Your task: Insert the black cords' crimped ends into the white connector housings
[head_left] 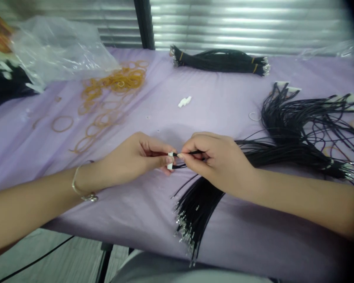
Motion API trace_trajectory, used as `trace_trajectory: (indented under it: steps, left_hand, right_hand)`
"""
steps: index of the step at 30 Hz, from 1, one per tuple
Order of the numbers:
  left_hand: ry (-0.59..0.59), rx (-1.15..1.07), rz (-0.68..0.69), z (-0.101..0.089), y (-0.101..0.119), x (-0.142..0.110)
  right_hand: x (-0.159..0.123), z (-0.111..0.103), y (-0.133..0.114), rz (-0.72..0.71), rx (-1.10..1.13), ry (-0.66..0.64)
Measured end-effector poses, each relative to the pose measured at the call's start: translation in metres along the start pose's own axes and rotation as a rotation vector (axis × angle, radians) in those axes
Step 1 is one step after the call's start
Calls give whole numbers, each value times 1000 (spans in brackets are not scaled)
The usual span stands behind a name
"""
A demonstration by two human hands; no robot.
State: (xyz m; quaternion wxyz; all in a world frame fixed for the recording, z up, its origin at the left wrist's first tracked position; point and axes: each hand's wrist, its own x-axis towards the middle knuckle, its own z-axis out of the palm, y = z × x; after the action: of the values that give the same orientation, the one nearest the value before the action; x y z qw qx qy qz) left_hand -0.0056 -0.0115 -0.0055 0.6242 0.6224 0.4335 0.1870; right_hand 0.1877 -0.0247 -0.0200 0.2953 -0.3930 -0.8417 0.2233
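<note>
Between thumb and fingers, my left hand pinches a small white connector housing. Black wires run out of the housing's right side. My right hand is closed on a black wire, its fingertips close to the housing. Under and beside my right hand lies a loose bundle of black wires, with shiny metal ends fanned toward the table's front edge. Farther right, another long bundle of black wires stretches across the cloth. Exactly how far the wire sits in the housing is hidden by my fingertips.
Several white housings lie mid-table. Yellow rubber bands spread at the left, near a clear plastic bag. A tied black wire bundle rests at the back. Wires with white housings are heaped right. Purple cloth covers the table.
</note>
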Motion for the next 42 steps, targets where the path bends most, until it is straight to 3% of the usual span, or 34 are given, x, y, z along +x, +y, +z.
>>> trace_trajectory:
  steps: [5,9,12,19,23,28,33,36,42]
  left_hand:
    - [21,-3,-28,1,0,-2]
    - [20,40,0,-1,-1,-2]
    - [27,-60,-29,-4,-6,1]
    - [46,-267,-24,-7,-16,5]
    - [72,-266,-54,-5,-10,4]
    - [84,-293,-56,-5,-6,3]
    - [68,-347,-84,-7,-10,6]
    - [54,-329,-71,-7,-11,5]
    - [51,-224,-45,-2,-5,-2]
  right_hand:
    - [6,-4,2,-78,-20,-1]
    - [12,-28,3,-158,-48,-12]
    - [9,-42,-4,-179,-75,-6]
    - [2,-37,-14,103,-76,-402]
    - [8,-41,-5,244,-56,-497]
    - [19,-55,15,234,233,-580]
    - [24,-60,23,391,422,-720]
    - [22,-55,17,419,477,-645]
    - [10,-31,0,389,352,-253]
